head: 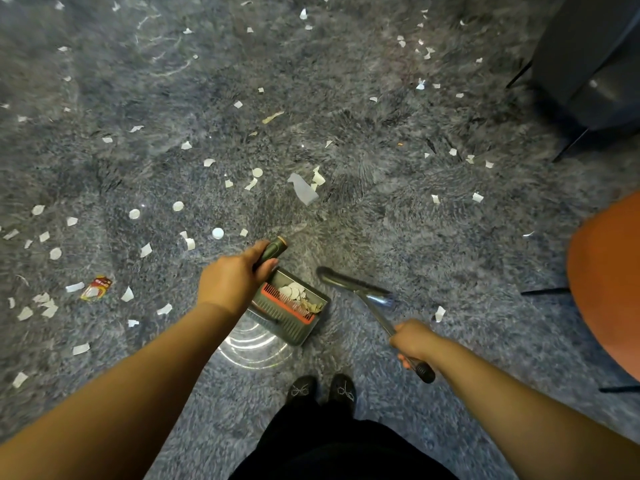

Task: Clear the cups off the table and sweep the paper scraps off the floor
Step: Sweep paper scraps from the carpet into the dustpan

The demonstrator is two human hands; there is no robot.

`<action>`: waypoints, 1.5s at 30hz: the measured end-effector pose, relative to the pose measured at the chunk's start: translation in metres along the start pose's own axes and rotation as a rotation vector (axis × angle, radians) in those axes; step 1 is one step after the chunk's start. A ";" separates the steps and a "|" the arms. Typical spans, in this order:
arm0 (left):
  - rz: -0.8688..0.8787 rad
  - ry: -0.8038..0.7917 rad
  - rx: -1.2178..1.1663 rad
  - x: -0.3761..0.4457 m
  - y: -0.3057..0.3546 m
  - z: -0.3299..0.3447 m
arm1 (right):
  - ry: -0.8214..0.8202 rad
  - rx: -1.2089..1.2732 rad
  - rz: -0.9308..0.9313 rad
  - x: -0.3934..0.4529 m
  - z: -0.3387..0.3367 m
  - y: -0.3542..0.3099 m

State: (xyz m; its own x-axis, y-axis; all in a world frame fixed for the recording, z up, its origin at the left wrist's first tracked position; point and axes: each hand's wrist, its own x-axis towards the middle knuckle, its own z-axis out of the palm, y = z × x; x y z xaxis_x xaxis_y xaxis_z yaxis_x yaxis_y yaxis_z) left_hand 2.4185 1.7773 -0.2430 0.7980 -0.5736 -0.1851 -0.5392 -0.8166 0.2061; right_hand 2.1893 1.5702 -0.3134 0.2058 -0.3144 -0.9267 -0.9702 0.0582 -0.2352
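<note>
My left hand (235,275) grips the dark green handle of a dustpan (291,315) held just above the grey carpet, with white paper scraps lying inside by its red comb. My right hand (414,341) grips the thin shaft of a broom, whose dark head (349,282) sits on the carpet just right of the dustpan. Several white paper scraps (304,188) are scattered over the carpet ahead and to the left. A red wrapper (97,288) lies at the left. No cups are in view.
An orange round seat (606,282) fills the right edge, with dark legs beneath it. A dark furniture piece (588,64) stands at the top right. A clear round plastic object (254,344) lies under the dustpan. My black shoes (322,391) stand below.
</note>
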 end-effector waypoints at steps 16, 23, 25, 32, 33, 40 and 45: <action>0.118 -0.008 -0.247 -0.002 -0.013 -0.008 | -0.004 0.408 -0.025 -0.084 0.039 0.039; 0.304 -0.104 -0.320 0.002 0.036 -0.005 | 0.148 0.650 -0.035 -0.097 0.022 0.078; 0.358 -0.115 -0.325 0.005 0.058 -0.004 | 0.171 0.712 -0.036 -0.099 0.006 0.092; 0.541 -0.159 -0.170 0.008 0.154 0.013 | 0.250 0.813 0.003 -0.094 -0.056 0.159; 0.573 -0.157 -0.156 0.008 0.167 0.017 | 0.262 0.810 0.011 -0.094 -0.064 0.168; 0.663 -0.136 -0.115 -0.001 0.249 0.045 | 0.298 0.830 0.095 -0.097 -0.111 0.221; 0.641 -0.183 -0.032 -0.002 0.299 0.060 | 0.289 0.775 0.117 -0.086 -0.136 0.247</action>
State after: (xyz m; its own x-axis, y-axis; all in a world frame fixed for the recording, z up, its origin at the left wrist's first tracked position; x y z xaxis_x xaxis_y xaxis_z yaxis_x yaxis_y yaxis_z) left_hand 2.2395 1.5302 -0.2381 0.2626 -0.9487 -0.1759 -0.8811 -0.3101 0.3571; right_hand 1.9149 1.4828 -0.2518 -0.0344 -0.4899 -0.8711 -0.5986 0.7081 -0.3746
